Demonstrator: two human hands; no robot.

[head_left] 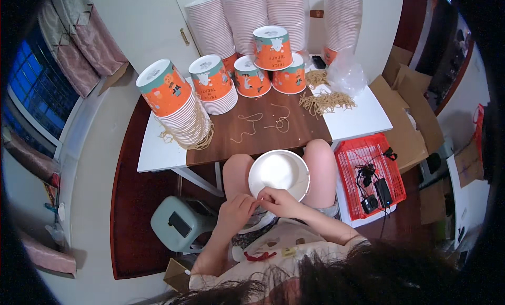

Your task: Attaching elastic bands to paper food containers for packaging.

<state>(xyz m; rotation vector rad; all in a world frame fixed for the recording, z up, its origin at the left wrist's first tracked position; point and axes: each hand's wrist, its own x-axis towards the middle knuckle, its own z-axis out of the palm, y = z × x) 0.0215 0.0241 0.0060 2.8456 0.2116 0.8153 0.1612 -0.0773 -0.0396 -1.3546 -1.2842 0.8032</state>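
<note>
A white-lined paper bucket [279,173] rests between my thighs with its mouth facing up. At its near rim my left hand [236,213] and my right hand [278,201] meet, fingertips pinched together. Whatever lies between the fingers is too small to make out. My right hand overlaps the bucket's near edge. On the brown tabletop beyond lie a loose tan cord [247,127] and a second cord [281,120].
Upturned orange-and-teal buckets stand in stacks at the left [168,94] and across the table's back. Tall wrapped bucket stacks [244,23] rise behind them. A cord bundle [329,102] and clear plastic bag [347,76] lie right. A red crate [344,168] holds black electronics.
</note>
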